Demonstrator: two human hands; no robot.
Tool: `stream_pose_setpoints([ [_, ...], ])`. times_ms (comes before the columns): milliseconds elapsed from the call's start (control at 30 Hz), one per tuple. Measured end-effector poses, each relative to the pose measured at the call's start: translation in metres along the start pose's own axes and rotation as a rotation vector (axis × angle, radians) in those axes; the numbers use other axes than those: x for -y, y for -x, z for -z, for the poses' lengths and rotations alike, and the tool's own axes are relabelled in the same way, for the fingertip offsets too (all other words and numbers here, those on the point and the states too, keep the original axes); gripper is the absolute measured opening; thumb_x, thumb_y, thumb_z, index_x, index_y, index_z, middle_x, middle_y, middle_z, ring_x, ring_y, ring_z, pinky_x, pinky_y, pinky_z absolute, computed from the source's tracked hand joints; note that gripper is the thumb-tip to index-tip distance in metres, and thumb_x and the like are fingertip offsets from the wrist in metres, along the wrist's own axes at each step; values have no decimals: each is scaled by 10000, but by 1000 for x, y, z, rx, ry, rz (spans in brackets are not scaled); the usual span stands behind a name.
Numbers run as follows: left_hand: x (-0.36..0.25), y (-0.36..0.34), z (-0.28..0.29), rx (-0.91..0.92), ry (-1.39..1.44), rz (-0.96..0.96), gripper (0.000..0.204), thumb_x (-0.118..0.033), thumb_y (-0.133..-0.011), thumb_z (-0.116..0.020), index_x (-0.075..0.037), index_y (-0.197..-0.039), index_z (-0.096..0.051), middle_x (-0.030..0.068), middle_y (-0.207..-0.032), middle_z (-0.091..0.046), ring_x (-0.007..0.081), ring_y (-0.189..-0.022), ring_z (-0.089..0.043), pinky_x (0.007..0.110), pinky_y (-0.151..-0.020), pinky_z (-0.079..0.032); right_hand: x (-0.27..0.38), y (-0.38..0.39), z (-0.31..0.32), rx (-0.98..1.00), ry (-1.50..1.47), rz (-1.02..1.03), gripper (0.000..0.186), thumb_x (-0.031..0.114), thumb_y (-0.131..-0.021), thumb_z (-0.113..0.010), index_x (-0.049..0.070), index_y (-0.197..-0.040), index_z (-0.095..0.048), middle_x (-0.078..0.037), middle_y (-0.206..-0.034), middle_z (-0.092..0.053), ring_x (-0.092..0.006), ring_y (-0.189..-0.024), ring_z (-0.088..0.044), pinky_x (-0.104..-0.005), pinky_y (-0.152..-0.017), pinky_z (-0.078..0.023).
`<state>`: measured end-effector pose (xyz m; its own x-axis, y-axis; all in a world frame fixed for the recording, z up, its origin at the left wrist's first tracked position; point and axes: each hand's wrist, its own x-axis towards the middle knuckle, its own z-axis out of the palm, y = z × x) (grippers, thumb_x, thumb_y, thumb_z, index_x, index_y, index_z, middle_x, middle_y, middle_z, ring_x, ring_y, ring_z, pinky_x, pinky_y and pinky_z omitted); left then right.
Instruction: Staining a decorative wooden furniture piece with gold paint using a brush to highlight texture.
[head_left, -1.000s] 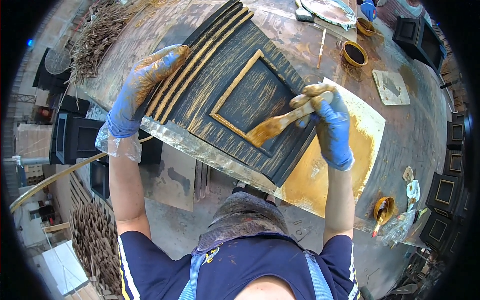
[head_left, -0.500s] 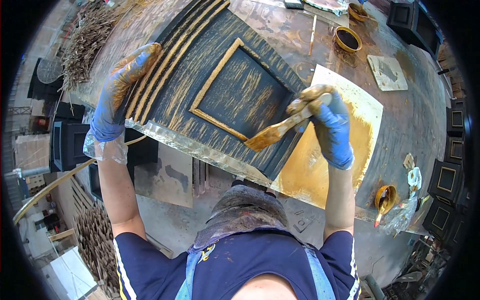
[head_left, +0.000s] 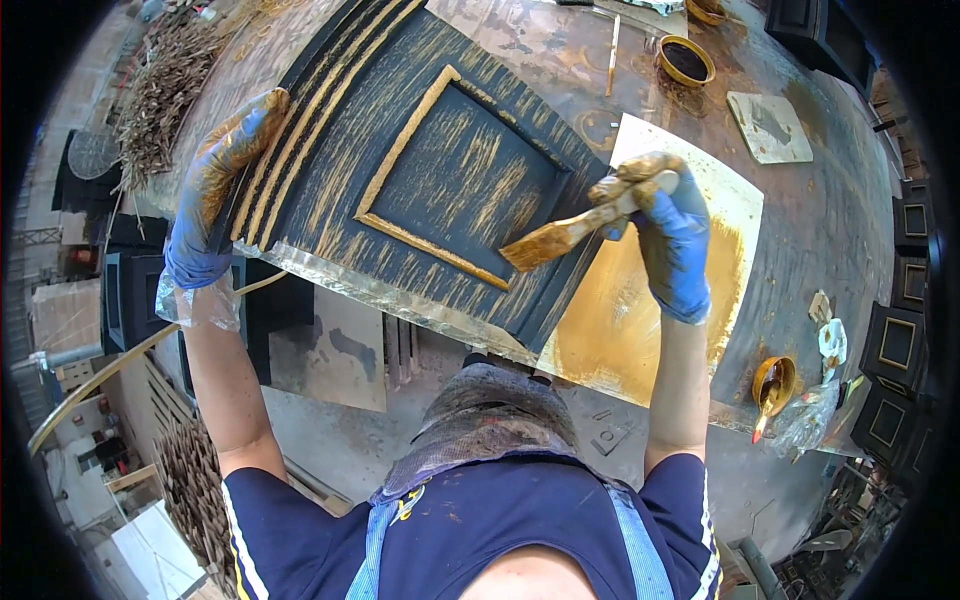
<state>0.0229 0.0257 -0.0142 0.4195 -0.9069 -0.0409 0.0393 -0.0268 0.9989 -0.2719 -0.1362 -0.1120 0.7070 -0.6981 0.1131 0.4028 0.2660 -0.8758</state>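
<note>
A black wooden box-like piece [head_left: 440, 190] with gold streaks, gold ridges at its left end and a raised gold-edged frame is tilted over the near edge of the table. My left hand [head_left: 222, 185], in a blue glove stained brown, grips its ridged left end; the fingertips curl over the edge and the rest of the grip is partly hidden. In my gloved right hand [head_left: 668, 235] a flat paintbrush [head_left: 550, 243] is held by its handle, fingers closed round it. The brown-gold bristles lie against the recessed panel near the frame's lower right corner.
A white board [head_left: 640, 310] smeared with gold paint lies right of the piece. Beyond it are a bowl of dark liquid [head_left: 686, 60], a thin brush [head_left: 612, 58] and a pale square plate [head_left: 770, 127]. A gold paint bowl [head_left: 773, 380] holding a brush stands near the right edge.
The black piece and my left hand have shifted slightly left. The brush has moved off the frame's lower right corner, a little up and right, onto the recessed panel.
</note>
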Motion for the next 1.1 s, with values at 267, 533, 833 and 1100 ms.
stream_pose_setpoints([
  [267,-4,-1,-6,-124,0,66,366,-209,-763,-539,20,-1042,-481,97,-980,-540,132,-851,-541,235,-755,-436,0,54,2,-444,-61,109,254,131,-783,-479,30,-1006,-411,-174,-891,-536,-162,-656,-539,-207,-493,-437],
  [533,-7,4,-19,-100,-15,14,358,-202,-768,-539,22,-1041,-479,84,-960,-545,124,-846,-541,229,-750,-437,-36,94,-38,-709,-113,269,210,19,-778,-465,72,-966,-390,-153,-901,-511,-196,-784,-536,-257,-530,-502],
  [833,-4,3,-5,-90,-50,11,365,-194,-771,-529,30,-1053,-470,96,-981,-538,130,-874,-533,229,-767,-428,-35,97,-39,-696,-166,403,181,9,-777,-454,104,-922,-402,-112,-887,-497,-191,-823,-519,-261,-518,-501],
  [1100,-1,5,-1,-164,-182,-43,382,-197,-776,-519,23,-1080,-444,108,-1024,-514,136,-869,-537,232,-767,-437,-37,90,-38,-760,-129,389,185,9,-773,-463,100,-920,-396,-103,-862,-499,-192,-817,-525,-262,-513,-510],
])
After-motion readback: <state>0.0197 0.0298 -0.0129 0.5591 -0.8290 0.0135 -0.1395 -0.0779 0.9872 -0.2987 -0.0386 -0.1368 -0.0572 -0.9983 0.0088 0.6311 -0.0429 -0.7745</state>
